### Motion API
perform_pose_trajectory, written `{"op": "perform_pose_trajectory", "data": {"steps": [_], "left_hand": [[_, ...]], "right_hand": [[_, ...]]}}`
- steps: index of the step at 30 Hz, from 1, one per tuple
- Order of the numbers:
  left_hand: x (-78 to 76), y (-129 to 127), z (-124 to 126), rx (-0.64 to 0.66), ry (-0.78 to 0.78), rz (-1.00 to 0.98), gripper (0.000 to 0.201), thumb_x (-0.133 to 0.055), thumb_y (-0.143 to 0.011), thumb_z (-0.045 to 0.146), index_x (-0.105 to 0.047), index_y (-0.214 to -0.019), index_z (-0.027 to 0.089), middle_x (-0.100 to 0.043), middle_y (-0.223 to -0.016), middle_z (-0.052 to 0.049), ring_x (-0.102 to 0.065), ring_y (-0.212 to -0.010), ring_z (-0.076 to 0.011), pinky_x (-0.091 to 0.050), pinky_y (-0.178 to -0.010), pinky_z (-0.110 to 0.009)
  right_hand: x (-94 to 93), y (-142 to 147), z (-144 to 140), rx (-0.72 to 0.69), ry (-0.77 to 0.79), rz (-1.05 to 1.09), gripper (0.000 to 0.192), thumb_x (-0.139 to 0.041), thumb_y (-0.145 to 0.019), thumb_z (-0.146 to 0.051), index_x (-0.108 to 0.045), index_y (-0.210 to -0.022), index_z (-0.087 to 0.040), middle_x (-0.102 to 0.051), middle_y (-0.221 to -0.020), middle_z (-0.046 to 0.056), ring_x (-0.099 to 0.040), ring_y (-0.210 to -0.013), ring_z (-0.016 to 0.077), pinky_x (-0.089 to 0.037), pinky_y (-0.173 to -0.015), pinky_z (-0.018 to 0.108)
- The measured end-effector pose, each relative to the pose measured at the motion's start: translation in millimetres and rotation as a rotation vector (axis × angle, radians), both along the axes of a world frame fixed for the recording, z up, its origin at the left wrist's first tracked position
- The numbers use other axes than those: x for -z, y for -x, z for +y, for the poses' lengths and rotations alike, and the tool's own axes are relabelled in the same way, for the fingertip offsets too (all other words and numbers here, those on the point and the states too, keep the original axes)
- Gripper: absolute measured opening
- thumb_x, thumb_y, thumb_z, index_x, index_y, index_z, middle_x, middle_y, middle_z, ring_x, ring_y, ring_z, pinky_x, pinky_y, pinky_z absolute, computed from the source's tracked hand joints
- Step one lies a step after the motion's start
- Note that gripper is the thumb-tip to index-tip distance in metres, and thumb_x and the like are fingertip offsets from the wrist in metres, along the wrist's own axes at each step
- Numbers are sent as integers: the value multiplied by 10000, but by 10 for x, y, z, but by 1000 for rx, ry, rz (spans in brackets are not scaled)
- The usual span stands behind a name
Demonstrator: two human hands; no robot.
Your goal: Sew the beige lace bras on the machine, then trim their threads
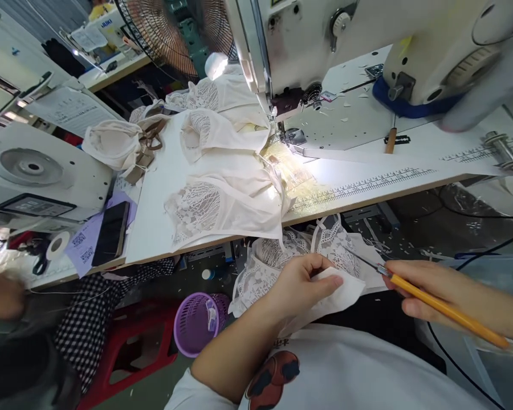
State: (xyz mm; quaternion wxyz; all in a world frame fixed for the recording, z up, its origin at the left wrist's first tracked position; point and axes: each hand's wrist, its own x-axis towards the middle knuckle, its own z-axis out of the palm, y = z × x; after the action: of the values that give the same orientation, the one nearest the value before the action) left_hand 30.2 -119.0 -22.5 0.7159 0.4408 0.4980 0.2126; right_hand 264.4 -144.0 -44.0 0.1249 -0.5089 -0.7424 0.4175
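My left hand [308,285] pinches the plain white edge of a white lace bra [260,279], which hangs over my lap just below the table edge. In my right hand [436,290] is a slim orange-handled tool [440,304] with a thin pointed metal shaft. Its tip points left, over the lace near my left fingers; whether it touches the fabric I cannot tell. More white lace bra pieces [235,208] lie on the table in front of me, left of the sewing machine's needle area [280,128].
The sewing machine [359,34] stands over the table, with a printed ruler [367,182] along its front. A wooden-handled tool [391,139] lies at right. Purple basket [196,324] and red stool [132,341] are on the floor. A co-worker's arm [2,296] is at left.
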Motion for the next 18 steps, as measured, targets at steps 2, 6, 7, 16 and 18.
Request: {"op": "perform_pose_trajectory", "data": {"steps": [2, 6, 7, 16, 18], "left_hand": [[5, -6, 3, -13, 6, -8, 234, -699, -628, 335, -597, -678, 130, -531, -623, 9, -466, -587, -86, -361, -553, -203], [32, -40, -5, -75, 20, -37, 276, -739, -583, 368, -626, -656, 128, -557, -637, -7, -476, -606, -97, -373, -573, -212], [38, -49, -7, -92, 20, -42, 279, -747, -573, 369, -630, -652, 128, -561, -640, -8, -476, -606, -97, -374, -572, -212], [49, -66, 16, -155, 6, -63, 265, -768, -548, 341, -643, -645, 129, -578, -651, -9, -479, -620, -100, -381, -583, -213], [61, -66, 17, -149, -5, -51, 257, -765, -553, 337, -645, -649, 131, -570, -640, -5, -470, -612, -98, -373, -573, -213]], "right_hand": [[-12, -23, 22, -153, 55, -38, 478, -380, -792, -693, -383, -655, -235, -452, -621, -1, -361, -547, 158, -279, -521, 299], [-46, -44, 33, -149, 14, -141, 431, -479, -769, -639, -361, -643, -244, -489, -618, 5, -407, -538, 172, -266, -514, 298], [-62, -39, 29, -144, 7, -153, 420, -495, -765, -623, -361, -639, -245, -499, -619, 6, -418, -537, 174, -270, -514, 299], [-152, -9, 10, -120, 47, -246, 341, -609, -711, -515, -415, -640, -243, -562, -645, 26, -518, -581, 216, -330, -542, 315], [-127, -26, 6, -104, 46, -264, 329, -617, -704, -520, -446, -653, -244, -578, -658, 28, -540, -603, 227, -339, -552, 320]]}}
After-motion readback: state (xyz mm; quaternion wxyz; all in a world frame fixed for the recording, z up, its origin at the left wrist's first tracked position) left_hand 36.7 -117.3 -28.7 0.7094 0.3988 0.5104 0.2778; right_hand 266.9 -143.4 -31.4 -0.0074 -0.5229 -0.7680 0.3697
